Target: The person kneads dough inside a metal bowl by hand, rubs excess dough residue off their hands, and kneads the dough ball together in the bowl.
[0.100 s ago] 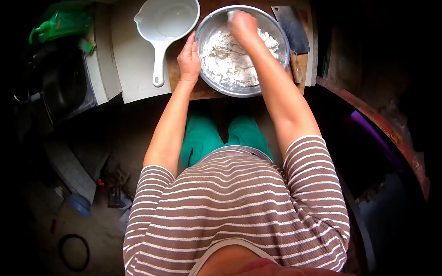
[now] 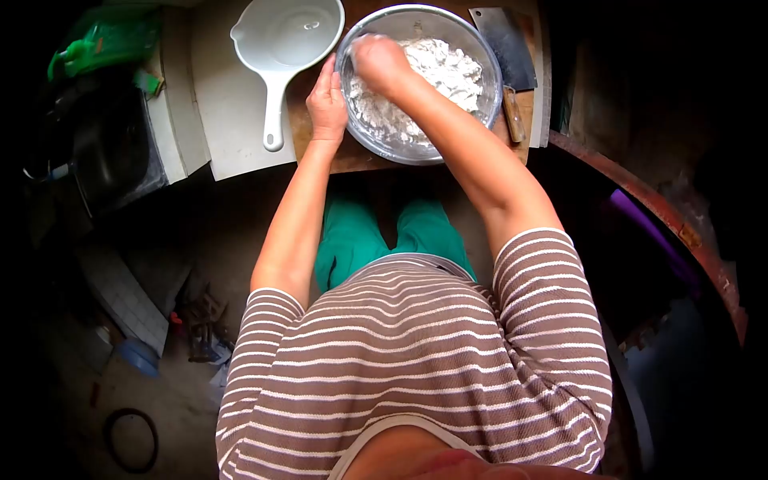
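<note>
The round, shiny bowl (image 2: 424, 22) stood at twelve o'clock from me, on a brown wooden board (image 2: 302, 124), and the white, crumbly, floury mixture (image 2: 444, 72) lay inside it, heaped thickest towards two o'clock and spread in looser bits towards seven. My left hand (image 2: 326, 108) rested against the bowl's outer wall at about nine o'clock, open, its fingers fairly straight and pointing up along the side, with nothing gripped in it. My right hand (image 2: 380, 62) was inside the bowl at about ten o'clock, near the wall, its fingers curled in; the fingertips were blurred, so I couldn't tell how tightly they were closed or whether they had hold of any of the mixture. My right forearm (image 2: 448, 112) came in across the rim from about four o'clock. Beyond the bowl, at ten o'clock, sat a white dipper (image 2: 274, 100), its handle pointing down towards six. Close by the bowl on its other side lay a cleaver (image 2: 506, 50), blade at two o'clock and wooden handle nearer four.
</note>
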A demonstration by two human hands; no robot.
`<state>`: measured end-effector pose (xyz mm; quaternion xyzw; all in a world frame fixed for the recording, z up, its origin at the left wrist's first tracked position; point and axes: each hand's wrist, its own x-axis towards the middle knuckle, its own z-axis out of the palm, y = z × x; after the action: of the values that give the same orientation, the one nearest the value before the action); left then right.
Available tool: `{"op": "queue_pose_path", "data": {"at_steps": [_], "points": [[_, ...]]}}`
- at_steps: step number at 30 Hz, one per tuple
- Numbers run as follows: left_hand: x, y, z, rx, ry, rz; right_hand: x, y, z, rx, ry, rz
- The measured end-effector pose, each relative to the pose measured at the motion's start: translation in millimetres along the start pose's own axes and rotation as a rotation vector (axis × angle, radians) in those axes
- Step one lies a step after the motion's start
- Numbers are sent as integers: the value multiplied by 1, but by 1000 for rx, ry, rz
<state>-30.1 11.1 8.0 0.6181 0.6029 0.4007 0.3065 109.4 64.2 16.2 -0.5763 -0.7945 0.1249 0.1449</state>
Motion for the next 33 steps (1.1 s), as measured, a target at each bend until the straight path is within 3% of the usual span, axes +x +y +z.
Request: {"op": "queue_pose_path", "data": {"at_steps": [2,4,8,10,11,15,17,19,22,24,25,27,28,29,32,33], "points": [[-8,13,21,-64,1,-67,-39,7,0,20,-26,-284],[-17,18,30,-116,-4,-115,-78,4,-16,46,-236,-414],[-21,16,36,-212,20,-103,-66,3,-46,10,-665,-515],[-19,15,32,-195,15,-75,-39,7,-44,-37,-551,-425],[-17,16,30,-158,-10,-66,-24,14,-55,-129,-603,-312],[-16,14,27,-127,-35,-41,-31,94,-37,73,-182,327],[-16,14,29,-107,-28,-23,-57,134,-22,78,6,532],[-15,14,28,-75,-25,-8,-47,118,-29,36,-3,591],[-15,14,29,-58,-65,-6,-30,75,-24,66,-10,431],[-10,8,31,-31,-22,61,-25,31,-16,-8,-60,130],[-10,11,30,-55,-34,-5,-34,22,-10,39,-33,13],[-9,17,30,-61,-27,-40,-65,13,2,69,-169,-231],[-9,19,31,-67,-20,-77,-79,4,-12,76,-337,-251],[-8,20,31,-45,-37,-119,-94,5,-17,66,-348,-353],[-9,22,32,-86,-12,-132,-118,14,-43,77,-619,-468],[-9,23,31,-86,-6,-131,-119,21,-44,74,-619,-474]]}}
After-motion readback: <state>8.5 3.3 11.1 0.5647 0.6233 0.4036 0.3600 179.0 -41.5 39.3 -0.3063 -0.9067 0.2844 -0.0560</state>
